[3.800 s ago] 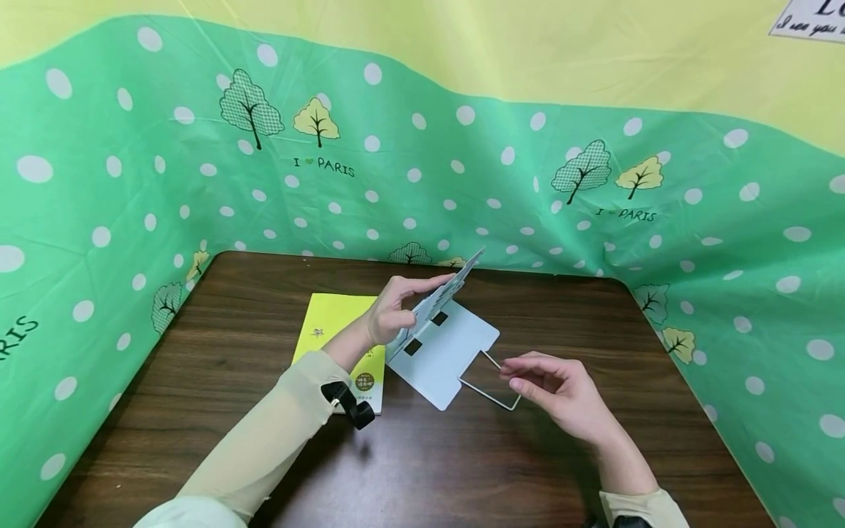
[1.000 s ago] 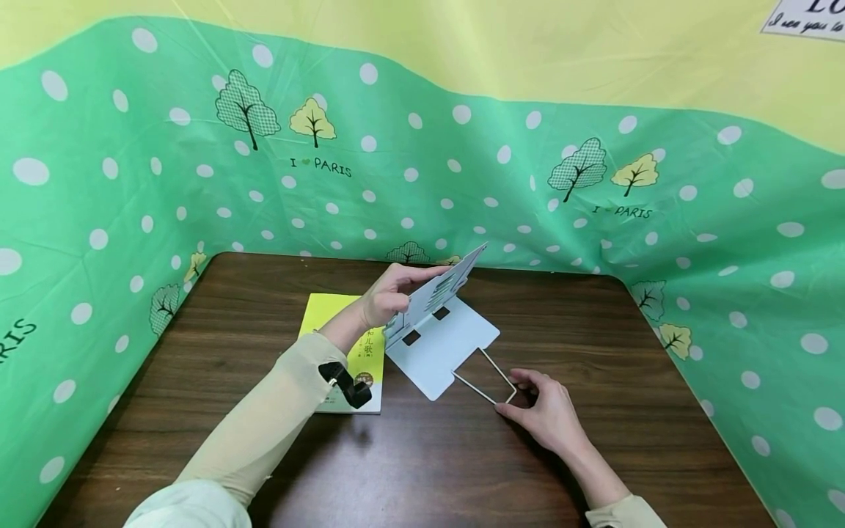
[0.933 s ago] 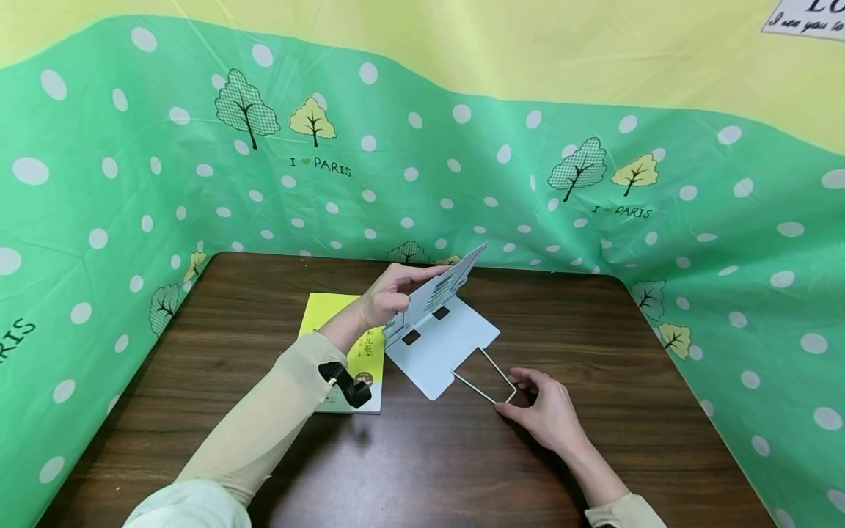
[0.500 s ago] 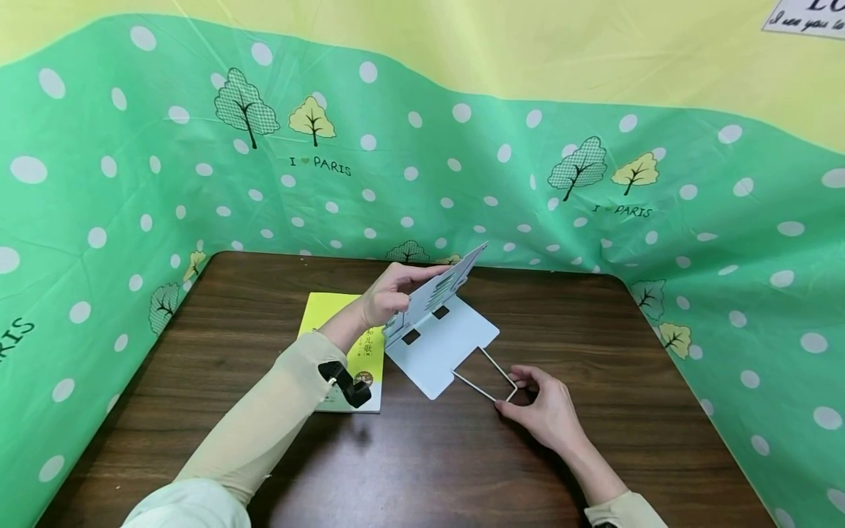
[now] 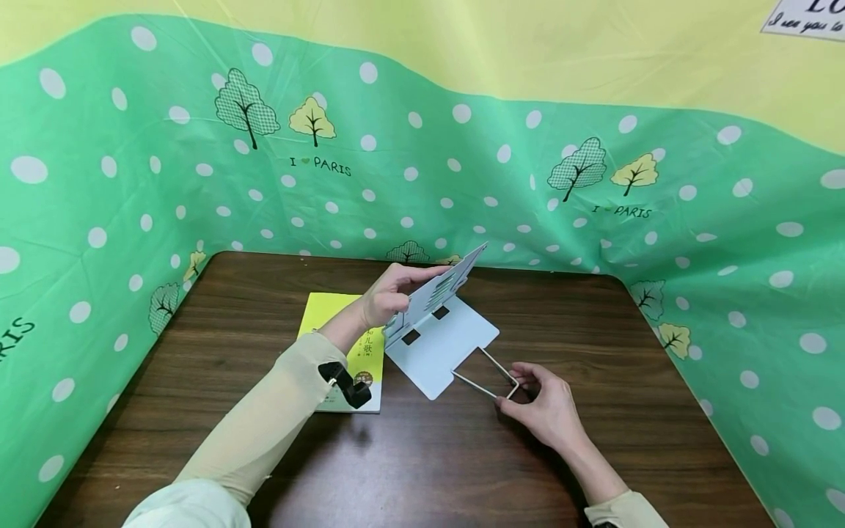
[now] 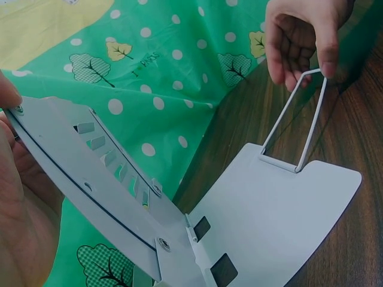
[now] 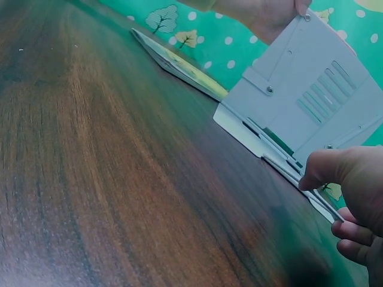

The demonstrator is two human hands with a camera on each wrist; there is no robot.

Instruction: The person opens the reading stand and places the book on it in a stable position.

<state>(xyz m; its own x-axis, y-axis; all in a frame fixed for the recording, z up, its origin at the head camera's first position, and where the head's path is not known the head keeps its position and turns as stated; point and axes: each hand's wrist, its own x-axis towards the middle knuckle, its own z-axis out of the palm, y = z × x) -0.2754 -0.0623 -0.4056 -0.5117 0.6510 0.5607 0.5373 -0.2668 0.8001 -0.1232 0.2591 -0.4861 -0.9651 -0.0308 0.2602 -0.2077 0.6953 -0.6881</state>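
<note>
A pale grey folding metal book stand stands half unfolded at the table's middle. Its slotted panel [image 5: 432,299] leans up from a flat base plate [image 5: 439,359] with two dark rectangles near the hinge. The left hand [image 5: 386,297] grips the raised panel by its edge, thumb on the near side; in the left wrist view that hand [image 6: 27,209] shows only in part. From the plate's far end a wire loop [image 6: 312,124] reaches out. The right hand [image 5: 551,407] pinches this loop's end between thumb and fingers, low over the wood.
A yellow-covered book [image 5: 333,308] lies left of the stand, partly hidden under the left forearm. Green dotted cloth [image 5: 422,176] walls in the back and sides of the dark wooden table [image 5: 264,293]. A black wrist mount [image 5: 346,385] juts from the left sleeve.
Since the oldest frame, the right hand has moved down and closed on the end of the wire loop. Over the last second it has risen very slightly; the left hand stays in place.
</note>
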